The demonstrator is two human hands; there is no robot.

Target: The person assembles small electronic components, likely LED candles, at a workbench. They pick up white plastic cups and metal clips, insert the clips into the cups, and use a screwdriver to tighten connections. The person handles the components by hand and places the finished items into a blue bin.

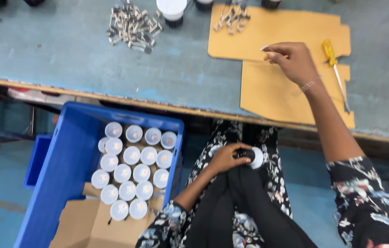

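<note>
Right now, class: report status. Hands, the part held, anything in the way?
Left hand grips black-and-white lamp part in lap. Right hand pinches something small over cardboard sheet. Yellow screwdriver beside it. Nothing between the hands.

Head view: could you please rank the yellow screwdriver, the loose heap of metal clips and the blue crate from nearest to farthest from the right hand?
From the right hand:
1. Yellow screwdriver, just to its right on the cardboard.
2. Heap of metal clips, far left on the table.
3. Blue crate, below the table edge, lower left.
</note>
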